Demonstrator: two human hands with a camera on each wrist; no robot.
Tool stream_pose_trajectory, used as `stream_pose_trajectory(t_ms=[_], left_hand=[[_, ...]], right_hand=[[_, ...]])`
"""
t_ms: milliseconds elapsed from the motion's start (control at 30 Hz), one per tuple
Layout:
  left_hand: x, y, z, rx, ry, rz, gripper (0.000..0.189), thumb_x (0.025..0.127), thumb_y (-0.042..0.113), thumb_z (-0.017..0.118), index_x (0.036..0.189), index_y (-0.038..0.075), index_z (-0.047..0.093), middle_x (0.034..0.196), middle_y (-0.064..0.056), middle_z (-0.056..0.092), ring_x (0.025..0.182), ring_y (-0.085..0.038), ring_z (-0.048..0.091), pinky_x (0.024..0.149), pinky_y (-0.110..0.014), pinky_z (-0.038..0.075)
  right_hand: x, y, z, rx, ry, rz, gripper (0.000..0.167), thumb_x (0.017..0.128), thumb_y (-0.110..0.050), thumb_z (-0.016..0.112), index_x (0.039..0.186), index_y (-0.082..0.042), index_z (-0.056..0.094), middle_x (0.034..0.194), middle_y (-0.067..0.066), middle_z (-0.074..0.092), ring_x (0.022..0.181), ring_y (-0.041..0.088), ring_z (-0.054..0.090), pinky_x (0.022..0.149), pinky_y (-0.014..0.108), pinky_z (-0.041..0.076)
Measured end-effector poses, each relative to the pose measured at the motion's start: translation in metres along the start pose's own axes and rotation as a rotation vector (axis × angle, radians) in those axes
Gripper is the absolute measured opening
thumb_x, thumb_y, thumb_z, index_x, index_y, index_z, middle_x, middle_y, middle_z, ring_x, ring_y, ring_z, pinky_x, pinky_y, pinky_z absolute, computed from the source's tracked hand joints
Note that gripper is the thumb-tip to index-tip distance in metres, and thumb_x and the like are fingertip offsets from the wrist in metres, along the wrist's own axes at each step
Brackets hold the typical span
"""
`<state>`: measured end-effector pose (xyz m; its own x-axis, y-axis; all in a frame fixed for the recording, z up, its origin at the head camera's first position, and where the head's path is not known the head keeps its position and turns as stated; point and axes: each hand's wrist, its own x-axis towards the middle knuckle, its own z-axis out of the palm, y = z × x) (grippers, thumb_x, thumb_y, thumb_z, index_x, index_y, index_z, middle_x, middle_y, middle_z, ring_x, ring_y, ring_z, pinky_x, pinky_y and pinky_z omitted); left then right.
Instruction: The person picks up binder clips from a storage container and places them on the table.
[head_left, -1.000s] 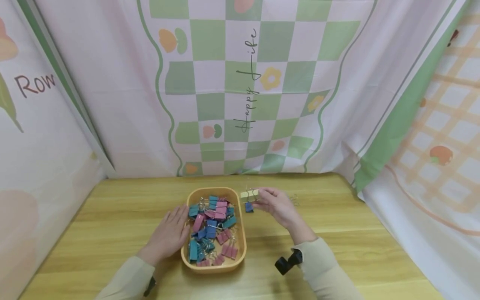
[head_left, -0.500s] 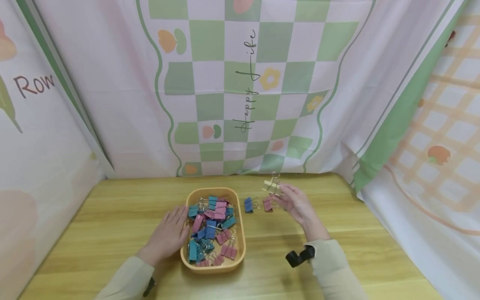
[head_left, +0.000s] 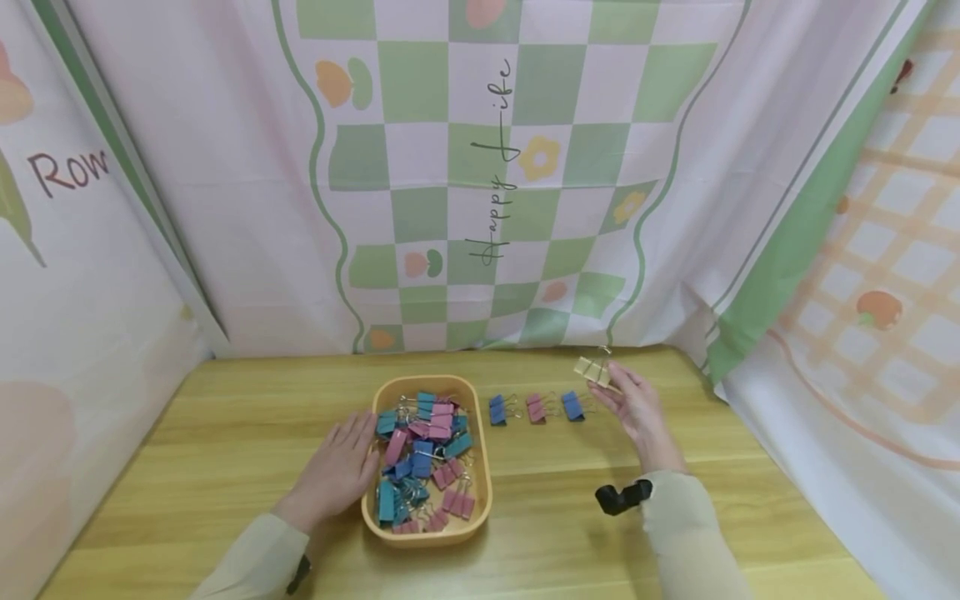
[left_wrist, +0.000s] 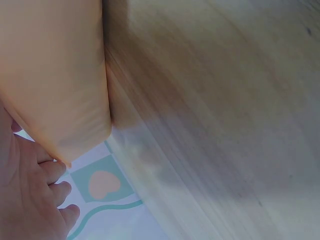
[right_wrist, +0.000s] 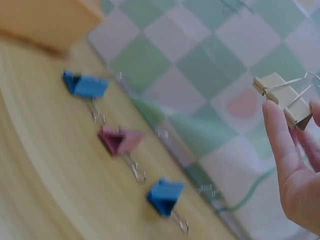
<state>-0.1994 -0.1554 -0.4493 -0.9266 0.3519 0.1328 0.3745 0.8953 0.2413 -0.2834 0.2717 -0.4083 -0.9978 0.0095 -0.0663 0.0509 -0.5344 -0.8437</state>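
Observation:
My right hand (head_left: 636,408) pinches a pale yellow binder clip (head_left: 592,371) above the table's back right part. The right wrist view shows that yellow binder clip (right_wrist: 285,97) between thumb and fingers, its wire handles up. Left of this hand, a blue binder clip (head_left: 498,410), a pink binder clip (head_left: 537,408) and another blue binder clip (head_left: 573,406) lie in a row. My left hand (head_left: 333,467) rests with straight fingers against the left side of an orange-yellow tray (head_left: 485,492). In it lies a heap of blue, teal and pink binder clips (head_left: 423,458).
The wooden table (head_left: 255,417) ends at the back against a hanging cloth (head_left: 480,200) with green checks. More printed cloth hangs on both sides. A black strap mount (head_left: 622,497) sits at my right wrist.
My right hand has moved right, away from the tray, with the yellow binder clip in its fingers. The row of three clips now shows uncovered. My left hand stays in place.

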Motion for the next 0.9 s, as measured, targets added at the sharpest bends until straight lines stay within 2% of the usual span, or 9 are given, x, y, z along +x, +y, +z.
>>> stream_pose_trajectory(t_ms=[133,200,267,367,433,500,600,767,900], left_hand=[[0.0,0.0,0.0,0.004,-0.01,-0.009,0.057,0.099,0.028,0.036,0.143,-0.005,0.022,0.147,-0.022,0.02,0.135,-0.037,0.015,0.109,-0.049,0.013],[0.0,0.0,0.0,0.007,-0.018,-0.013,0.057,0.099,0.028,0.036,0.143,-0.005,0.021,0.148,-0.021,0.019,0.135,-0.036,0.014,0.109,-0.049,0.012],[0.0,0.0,0.0,0.005,-0.021,-0.014,0.057,0.099,0.029,0.035,0.143,-0.005,0.021,0.148,-0.021,0.018,0.135,-0.036,0.014,0.109,-0.049,0.011],[0.0,0.0,0.0,0.006,-0.028,-0.016,0.057,0.099,0.029,0.035,0.143,-0.004,0.02,0.148,-0.02,0.017,0.135,-0.036,0.013,0.109,-0.048,0.01],[0.0,-0.001,0.0,0.007,-0.027,-0.014,0.057,0.099,0.029,0.035,0.143,-0.005,0.021,0.148,-0.021,0.018,0.135,-0.036,0.013,0.109,-0.048,0.011],[0.0,-0.001,0.001,0.012,-0.028,-0.013,0.057,0.099,0.029,0.035,0.143,-0.005,0.021,0.148,-0.02,0.018,0.135,-0.036,0.013,0.109,-0.048,0.011],[0.0,-0.001,0.0,0.013,-0.025,-0.011,0.057,0.099,0.029,0.035,0.143,-0.005,0.021,0.148,-0.02,0.018,0.135,-0.036,0.013,0.109,-0.048,0.011],[0.0,0.0,0.0,0.008,-0.022,-0.012,0.057,0.099,0.028,0.036,0.143,-0.005,0.022,0.148,-0.021,0.019,0.135,-0.036,0.014,0.109,-0.048,0.012],[0.0,0.0,0.0,0.014,-0.021,-0.015,0.057,0.099,0.029,0.036,0.143,-0.005,0.022,0.148,-0.021,0.019,0.135,-0.036,0.015,0.109,-0.048,0.012]], right_hand=[[0.004,0.0,-0.012,0.026,0.104,0.007,0.01,0.091,-0.007,0.056,0.093,-0.008,0.066,0.094,0.007,0.06,0.077,0.022,0.066,0.084,0.03,0.049],[0.006,0.0,-0.018,0.027,0.154,0.011,0.012,0.09,-0.007,0.057,0.1,-0.006,0.064,0.096,0.008,0.06,0.077,0.022,0.066,0.086,0.029,0.048],[0.007,0.0,-0.024,0.033,0.2,0.022,0.022,0.09,-0.008,0.057,0.112,-0.004,0.059,0.102,0.009,0.057,0.081,0.021,0.065,0.088,0.029,0.046],[0.008,0.0,-0.03,0.004,0.26,0.035,0.044,0.091,-0.007,0.057,0.132,-0.001,0.042,0.113,0.01,0.05,0.085,0.019,0.064,0.09,0.028,0.045],[0.008,0.001,-0.033,-0.027,0.29,0.046,0.051,0.091,-0.005,0.055,0.137,0.001,0.033,0.117,0.01,0.046,0.086,0.017,0.064,0.09,0.026,0.044],[0.009,0.003,-0.035,-0.067,0.312,0.048,0.053,0.091,-0.001,0.053,0.139,0.003,0.03,0.116,0.009,0.047,0.086,0.016,0.064,0.089,0.025,0.044],[0.011,0.008,-0.04,-0.143,0.346,0.048,0.05,0.091,0.001,0.053,0.137,0.004,0.033,0.106,0.006,0.054,0.085,0.014,0.065,0.087,0.024,0.045],[0.015,0.018,-0.045,-0.363,0.422,0.018,0.041,0.089,-0.006,0.059,0.128,0.003,0.047,0.084,-0.003,0.06,0.083,0.01,0.062,0.084,0.024,0.049],[0.019,0.026,-0.049,-0.49,0.463,0.003,0.04,0.088,-0.008,0.061,0.125,0.002,0.05,0.086,-0.003,0.06,0.079,0.008,0.058,0.081,0.023,0.05]])
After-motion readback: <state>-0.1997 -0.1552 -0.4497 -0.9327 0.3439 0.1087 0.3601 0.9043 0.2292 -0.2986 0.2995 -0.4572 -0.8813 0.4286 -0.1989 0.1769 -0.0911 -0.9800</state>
